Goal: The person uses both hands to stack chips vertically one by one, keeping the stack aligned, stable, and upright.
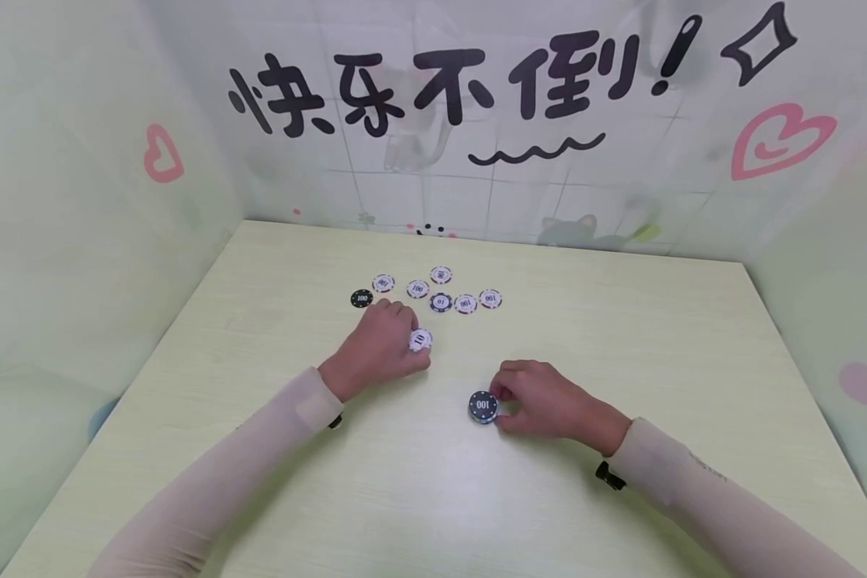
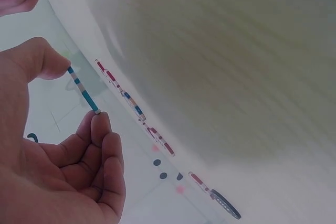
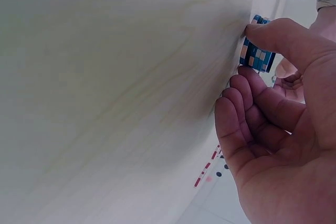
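My left hand (image 1: 383, 341) pinches a white poker chip (image 1: 420, 339) marked 10 between thumb and fingertips. The left wrist view shows this chip (image 2: 84, 90) edge-on with blue and white bands, held off the table. Lower right of it, my right hand (image 1: 545, 401) grips a short stack of chips (image 1: 483, 406) by its side, thumb and fingertips on opposite edges. A black chip marked 100 tops the stack. Blue edges of the stacked chips (image 3: 257, 51) show in the right wrist view; how many there are I cannot tell.
Beyond the left hand several loose chips lie flat: a black one (image 1: 362, 299) at the left, a blue-rimmed one (image 1: 441, 303), and white ones such as the rightmost chip (image 1: 490, 299). Printed cloth walls (image 1: 419, 193) border the pale wooden table (image 1: 621, 337) at back and sides.
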Motion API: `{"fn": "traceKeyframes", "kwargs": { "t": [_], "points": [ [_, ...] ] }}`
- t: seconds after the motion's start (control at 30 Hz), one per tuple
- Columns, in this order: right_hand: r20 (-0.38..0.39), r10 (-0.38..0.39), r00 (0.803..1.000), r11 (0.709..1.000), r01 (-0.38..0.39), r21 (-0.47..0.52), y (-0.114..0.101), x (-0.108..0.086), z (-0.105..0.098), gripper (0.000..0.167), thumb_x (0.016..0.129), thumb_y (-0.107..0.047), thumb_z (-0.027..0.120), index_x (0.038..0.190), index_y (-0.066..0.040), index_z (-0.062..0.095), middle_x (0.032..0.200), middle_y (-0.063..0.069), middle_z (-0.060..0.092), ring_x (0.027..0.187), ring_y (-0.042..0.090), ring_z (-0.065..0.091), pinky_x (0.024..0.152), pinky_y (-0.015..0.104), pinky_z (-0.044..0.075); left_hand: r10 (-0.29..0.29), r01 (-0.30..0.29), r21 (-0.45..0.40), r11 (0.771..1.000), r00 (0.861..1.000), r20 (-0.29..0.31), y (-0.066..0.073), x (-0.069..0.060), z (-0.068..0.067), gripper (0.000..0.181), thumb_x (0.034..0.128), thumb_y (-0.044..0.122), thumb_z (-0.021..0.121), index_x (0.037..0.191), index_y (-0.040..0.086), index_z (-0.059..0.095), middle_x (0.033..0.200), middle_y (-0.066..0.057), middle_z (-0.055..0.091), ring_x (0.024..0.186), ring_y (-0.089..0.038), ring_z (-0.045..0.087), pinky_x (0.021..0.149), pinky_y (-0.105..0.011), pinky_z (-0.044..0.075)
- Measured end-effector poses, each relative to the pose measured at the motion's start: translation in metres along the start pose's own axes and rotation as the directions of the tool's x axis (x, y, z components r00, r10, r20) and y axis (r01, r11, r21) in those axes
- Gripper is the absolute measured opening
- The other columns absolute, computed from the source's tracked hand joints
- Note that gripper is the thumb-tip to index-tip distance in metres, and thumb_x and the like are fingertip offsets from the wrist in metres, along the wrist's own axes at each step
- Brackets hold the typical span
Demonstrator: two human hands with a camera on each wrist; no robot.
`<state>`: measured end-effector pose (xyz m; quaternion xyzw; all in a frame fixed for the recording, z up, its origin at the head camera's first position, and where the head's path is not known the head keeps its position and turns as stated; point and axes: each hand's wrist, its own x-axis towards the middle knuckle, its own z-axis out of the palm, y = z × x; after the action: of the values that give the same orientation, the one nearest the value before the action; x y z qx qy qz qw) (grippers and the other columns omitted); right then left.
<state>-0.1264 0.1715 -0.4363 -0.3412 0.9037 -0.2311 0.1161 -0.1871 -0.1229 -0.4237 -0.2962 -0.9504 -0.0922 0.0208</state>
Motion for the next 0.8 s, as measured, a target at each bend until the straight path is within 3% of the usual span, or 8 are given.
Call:
{"fn": "traceKeyframes", "kwargs": {
  "t": [0.8],
  "points": [
    [0.004, 0.027, 1.000, 1.000, -0.027, 0.008, -0.002, 0.000, -0.001, 0.022, 0.086, -0.011, 0.088, 0.105, -0.008, 0.079, 0.097, -0.008, 0.066, 0.086, 0.008, 0.059, 0.081, 0.029, 0.056, 0.048, -0.048, 0.011, 0.999, 0.998, -0.032, 0.013, -0.005, 0.003, 0.041, 0.0921, 0.037, 0.073, 0.101, -0.004, 0.074, 0.096, -0.012, 0.073, 0.088, -0.027, 0.062, 0.091, -0.043, 0.050]
  ]
}}
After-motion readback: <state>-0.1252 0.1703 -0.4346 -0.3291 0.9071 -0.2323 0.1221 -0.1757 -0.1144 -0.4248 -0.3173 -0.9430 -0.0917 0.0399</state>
